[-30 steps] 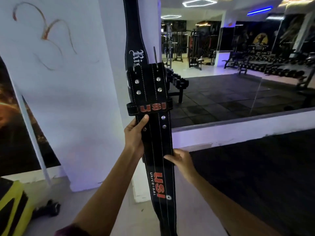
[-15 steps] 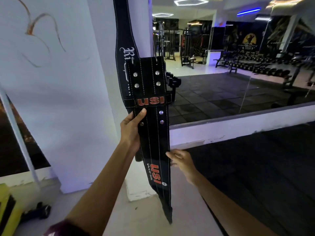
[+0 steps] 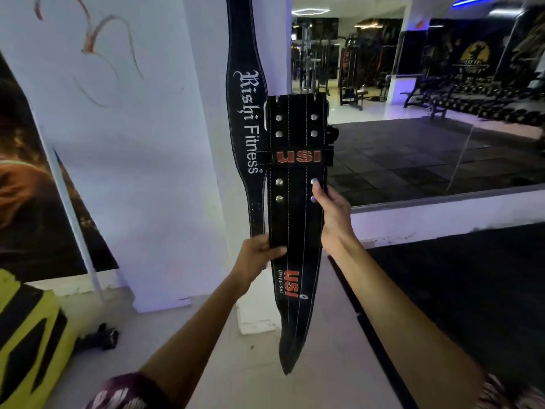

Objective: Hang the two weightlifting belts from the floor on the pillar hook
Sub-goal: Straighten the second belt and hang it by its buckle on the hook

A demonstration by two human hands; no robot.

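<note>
A black belt with red "USI" lettering (image 3: 296,219) stands upright in front of the white pillar (image 3: 165,160), buckle end up. My left hand (image 3: 259,255) grips its left edge low down. My right hand (image 3: 331,214) holds its right edge, thumb on the front near a rivet. Behind it a second black belt marked "Rishi Fitness" (image 3: 246,113) hangs down the pillar from above the frame. The hook is out of view.
A large wall mirror (image 3: 436,113) at the right shows gym machines and dumbbell racks. Black rubber flooring (image 3: 457,290) lies at the right, pale floor below. A yellow and black object (image 3: 26,335) sits at the lower left, beside a poster (image 3: 29,184) on the wall.
My left hand slid down the belt's left edge. My right hand rose from the lower part to the right edge near the rivets. The belt shifted right and the view moved closer.
</note>
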